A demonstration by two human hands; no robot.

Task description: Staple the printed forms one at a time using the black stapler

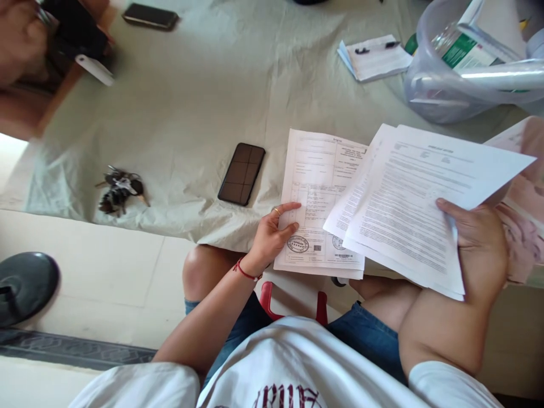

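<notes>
My left hand [272, 235] pinches the lower left edge of a stamped form [317, 187] that lies on the table near its front edge. My right hand [478, 243] grips a fanned stack of printed sheets [416, 204] held above the table and overlapping the form's right side. A thin red thread circles my left wrist. A ring shows on one left finger.
A dark phone [242, 173] lies left of the form, a bunch of keys [119, 190] further left. A second phone [150, 16] sits at the far edge, a notepad with pen [374, 56] and a clear plastic tub [459, 73] far right. Another person's hand [19, 37] is top left.
</notes>
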